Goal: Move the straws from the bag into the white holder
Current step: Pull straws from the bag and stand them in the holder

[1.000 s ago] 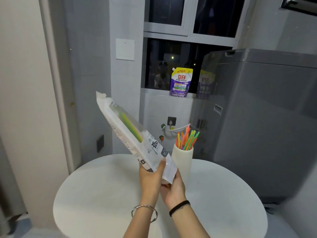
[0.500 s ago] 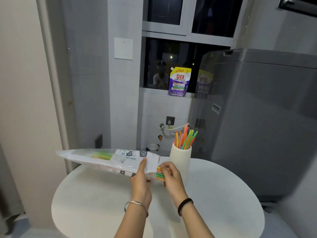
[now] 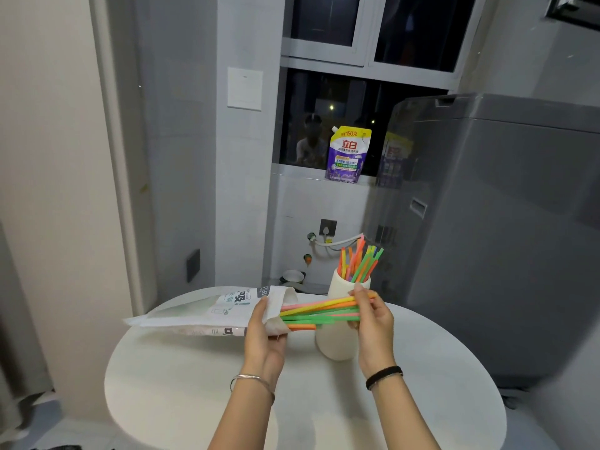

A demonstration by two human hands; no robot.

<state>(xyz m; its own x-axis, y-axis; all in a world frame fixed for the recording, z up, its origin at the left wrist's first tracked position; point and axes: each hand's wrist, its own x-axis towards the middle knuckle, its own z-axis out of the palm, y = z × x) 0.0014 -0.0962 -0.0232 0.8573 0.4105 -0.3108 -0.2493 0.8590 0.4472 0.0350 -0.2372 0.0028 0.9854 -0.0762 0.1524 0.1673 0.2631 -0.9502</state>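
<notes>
The right hand [image 3: 373, 319], pinching a bundle of straws [image 3: 319, 315], is now drawing it well out of the bag [image 3: 207, 311] that the left hand [image 3: 264, 329] is gripping, nearing the white holder [image 3: 337, 339].

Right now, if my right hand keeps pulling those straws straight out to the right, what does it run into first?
Probably nothing on the table: past the right hand the way looks free until the grey appliance, though depth is unclear.
</notes>
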